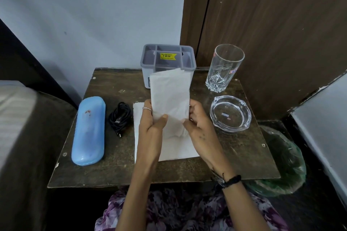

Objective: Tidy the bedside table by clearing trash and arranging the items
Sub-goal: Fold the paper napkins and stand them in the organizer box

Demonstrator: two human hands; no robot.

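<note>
A folded white tissue point(170, 95) stands upright above the middle of the dark wooden bedside table point(234, 155). My left hand point(153, 125) grips its left edge and my right hand point(197, 118) grips its right edge. Under my hands a second white tissue point(178, 148) lies flat on the table. A blue glasses case point(89, 131) lies at the left, and a coiled black cable point(120, 116) sits beside it. Behind the tissue is a grey compartment organiser point(167, 58) with a yellow price sticker. A tall clear glass point(224, 67) and a glass ashtray point(231, 114) stand at the right.
A green plastic bag point(281, 165) sits on the floor just past the table's right edge. A wooden door panel point(272, 24) rises behind the glass. A bed or cushion point(16, 118) borders the table on the left.
</note>
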